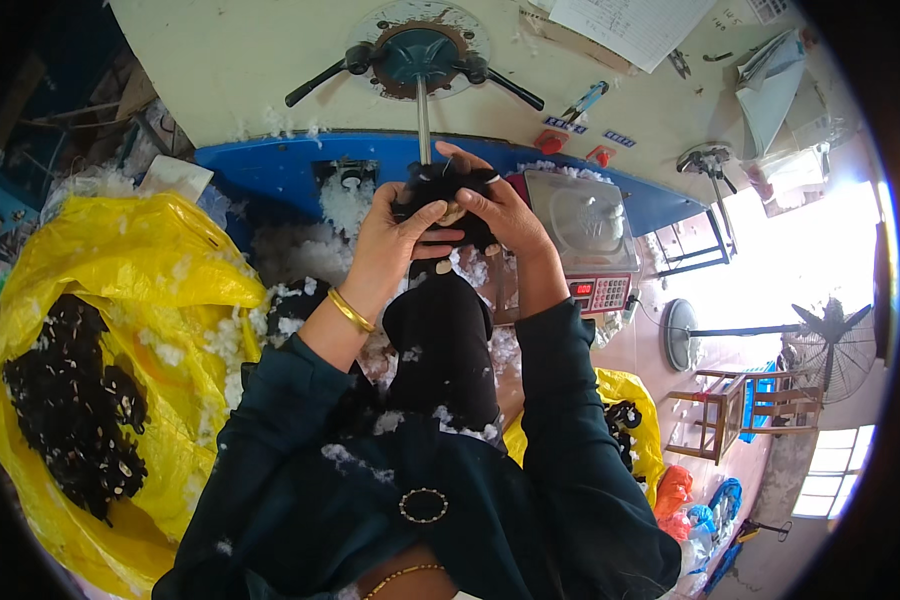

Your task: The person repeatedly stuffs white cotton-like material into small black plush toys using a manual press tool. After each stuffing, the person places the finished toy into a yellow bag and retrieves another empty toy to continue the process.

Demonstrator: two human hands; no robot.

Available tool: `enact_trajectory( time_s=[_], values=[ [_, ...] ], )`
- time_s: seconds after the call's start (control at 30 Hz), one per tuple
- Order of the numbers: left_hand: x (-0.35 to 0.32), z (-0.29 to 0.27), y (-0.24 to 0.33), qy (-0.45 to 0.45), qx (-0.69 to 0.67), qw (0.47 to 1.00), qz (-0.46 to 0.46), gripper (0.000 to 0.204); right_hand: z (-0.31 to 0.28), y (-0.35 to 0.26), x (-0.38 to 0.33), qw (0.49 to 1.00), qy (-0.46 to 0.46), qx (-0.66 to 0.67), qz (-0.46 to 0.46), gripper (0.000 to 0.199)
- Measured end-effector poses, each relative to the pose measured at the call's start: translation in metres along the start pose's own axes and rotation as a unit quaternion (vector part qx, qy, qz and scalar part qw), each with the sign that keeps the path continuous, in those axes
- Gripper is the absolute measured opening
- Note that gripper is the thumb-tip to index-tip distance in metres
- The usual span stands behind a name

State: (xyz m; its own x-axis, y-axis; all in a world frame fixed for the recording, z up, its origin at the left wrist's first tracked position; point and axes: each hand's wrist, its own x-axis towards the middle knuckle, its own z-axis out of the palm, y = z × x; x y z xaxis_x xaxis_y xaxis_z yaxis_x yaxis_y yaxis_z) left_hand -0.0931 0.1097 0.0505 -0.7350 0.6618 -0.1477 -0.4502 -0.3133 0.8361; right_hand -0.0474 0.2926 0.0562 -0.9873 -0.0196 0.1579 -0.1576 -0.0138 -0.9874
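A small black plush toy [432,190] with pale beige patches is between my two hands, against the end of a thin metal tube [423,125]. The tube comes out of a round dark fitting on a machine's front. My left hand [398,222], with a gold bangle at the wrist, grips the plush from the left, thumb on top. From the right my right hand [505,212] grips it as well, thumb pressing near a beige patch. Whether the tube goes inside the plush is hidden by the fingers. White fluff lies below the hands and on my dark clothes.
At left stands an open yellow bag [185,245] of black plush pieces; another yellow bag [640,405] is at lower right. A scale [580,220] with a red display sits right of my hands. Black handles [505,88] flank the tube. Farther right are a fan [832,345] and a wooden chair [705,415].
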Motion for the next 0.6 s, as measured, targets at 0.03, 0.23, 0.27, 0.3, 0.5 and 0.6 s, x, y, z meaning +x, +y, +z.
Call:
enact_trajectory(
  time_s=[0.03,0.23,0.27,0.3,0.5,0.6],
  values=[
    [0.001,-0.003,-0.001,0.0,0.004,1.0,-0.007,0.042,0.003,0.0,0.0,0.999,0.009,-0.04,-0.024,0.061],
    [0.018,-0.05,0.014,-0.032,0.054,0.998,-0.017,0.032,0.061,0.02,0.008,0.949,0.148,-0.256,-0.108,0.085],
    [0.02,-0.057,0.02,-0.034,0.072,0.997,-0.018,0.031,0.071,0.022,0.009,0.944,0.171,-0.263,-0.1,0.092],
    [0.019,-0.059,0.023,-0.035,0.079,0.996,-0.027,0.032,0.079,0.023,0.011,0.947,0.188,-0.238,-0.105,0.092],
    [-0.011,-0.019,0.045,-0.041,0.05,0.996,-0.054,0.044,0.078,0.002,0.008,0.965,0.255,-0.019,-0.062,0.078],
    [0.014,-0.006,0.052,-0.017,0.036,0.999,-0.035,0.05,0.058,-0.024,0.032,0.961,0.27,0.004,0.062,0.074]
  ],
)
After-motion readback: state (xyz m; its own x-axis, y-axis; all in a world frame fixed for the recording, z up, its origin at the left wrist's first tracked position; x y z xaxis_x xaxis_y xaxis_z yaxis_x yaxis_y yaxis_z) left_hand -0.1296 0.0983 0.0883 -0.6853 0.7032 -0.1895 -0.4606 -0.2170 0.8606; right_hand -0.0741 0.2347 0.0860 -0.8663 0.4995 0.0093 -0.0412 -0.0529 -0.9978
